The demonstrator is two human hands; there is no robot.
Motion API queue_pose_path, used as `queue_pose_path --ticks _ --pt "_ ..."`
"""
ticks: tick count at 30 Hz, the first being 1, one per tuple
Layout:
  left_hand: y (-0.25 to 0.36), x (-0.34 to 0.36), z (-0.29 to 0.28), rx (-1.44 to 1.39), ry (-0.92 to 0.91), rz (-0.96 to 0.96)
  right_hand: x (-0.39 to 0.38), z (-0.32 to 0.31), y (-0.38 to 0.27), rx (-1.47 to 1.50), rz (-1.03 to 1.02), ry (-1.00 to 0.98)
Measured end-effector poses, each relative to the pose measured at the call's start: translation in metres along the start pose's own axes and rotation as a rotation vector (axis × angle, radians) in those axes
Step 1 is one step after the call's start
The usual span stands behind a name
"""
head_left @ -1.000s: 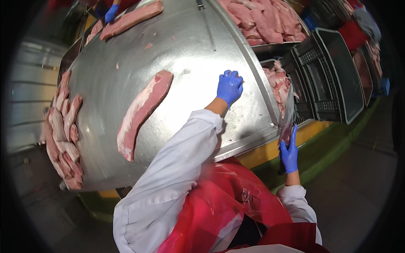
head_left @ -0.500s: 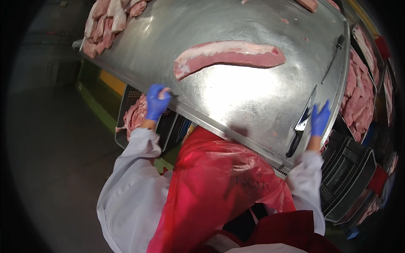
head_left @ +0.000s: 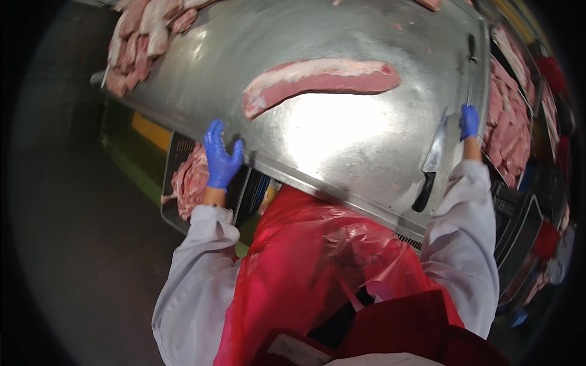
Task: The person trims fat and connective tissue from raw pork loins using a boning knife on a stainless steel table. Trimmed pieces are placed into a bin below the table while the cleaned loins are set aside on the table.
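My left hand (head_left: 223, 157), in a blue glove, is open beside the near left edge of the metal table (head_left: 360, 174), its thumb apart from the fingers. My right hand (head_left: 469, 122), also gloved in blue, has its fingers curled at the lower end of a sharpening steel (head_left: 470, 79). The steel lies along the table's right side, its black handle pointing away from me. Just left of that hand, a knife (head_left: 434, 152) with a black handle rests on the table, tip pointing away. A long strip of pale-topped pink meat (head_left: 320, 84) lies across the middle.
Several meat pieces (head_left: 137, 46) are heaped at the far left corner. A crate of meat trimmings (head_left: 189, 183) stands below the left edge. Bins of meat (head_left: 506, 122) line the right side, with stacked dark crates (head_left: 516, 226) nearer me.
My right hand has moved forward from beside the knife to the steel, which has turned slightly. My left hand has opened from a curled shape. The whole view has shifted a little.
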State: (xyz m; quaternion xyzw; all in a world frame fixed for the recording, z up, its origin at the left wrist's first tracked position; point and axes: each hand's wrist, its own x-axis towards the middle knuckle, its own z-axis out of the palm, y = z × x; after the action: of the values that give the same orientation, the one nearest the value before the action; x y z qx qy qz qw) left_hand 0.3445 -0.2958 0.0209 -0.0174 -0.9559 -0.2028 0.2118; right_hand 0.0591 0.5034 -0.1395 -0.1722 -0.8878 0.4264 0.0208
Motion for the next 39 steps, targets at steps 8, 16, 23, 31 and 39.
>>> queue_pose_path --ticks 8,16,23,31,39 --pt "0.221 0.075 0.072 -0.070 -0.360 0.649 -0.384 -0.004 -0.202 -0.568 -0.383 -0.232" --pt "0.172 0.013 0.111 -0.009 -0.959 0.199 -0.387 0.024 -0.126 -0.527 -0.048 0.131" --pt "0.194 0.004 0.146 -0.268 -1.224 0.028 -0.391 0.028 -0.078 0.099 0.336 -0.009" --pt "0.236 -0.009 0.158 -0.318 -1.260 0.266 -0.427 0.019 -0.071 0.550 0.244 -0.115" --pt "0.229 -0.020 0.153 -0.185 -1.169 0.325 -0.508 0.007 -0.117 -0.047 -0.090 -0.732"
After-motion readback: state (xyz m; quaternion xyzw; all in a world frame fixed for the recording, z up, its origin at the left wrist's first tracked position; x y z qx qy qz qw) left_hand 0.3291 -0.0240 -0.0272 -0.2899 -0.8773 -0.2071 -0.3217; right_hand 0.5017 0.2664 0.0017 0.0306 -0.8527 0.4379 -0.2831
